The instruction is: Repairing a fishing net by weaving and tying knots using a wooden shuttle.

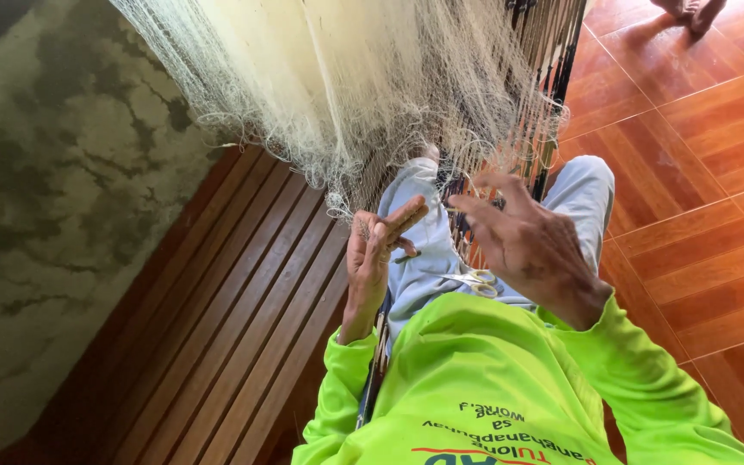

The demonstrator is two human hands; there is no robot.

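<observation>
A pale, fine-meshed fishing net [346,77] hangs from above down to my lap. My left hand [372,250] is raised at the net's frayed lower edge, fingers closed on thin strands of it. My right hand [523,237] is just to the right, fingers spread and curled into the mesh, pinching strands near the left hand's fingertips. A pair of scissors with pale handles [480,282] lies on my lap below the hands. I wear a bright green long-sleeved shirt [484,387] and light grey trousers [579,194].
I sit on a dark wooden slatted bench [234,319]. A stained concrete wall [53,181] is on the left. Reddish-brown floor tiles [699,172] lie on the right, and another person's foot [691,10] shows at the top right. A dark railing [561,60] stands behind the net.
</observation>
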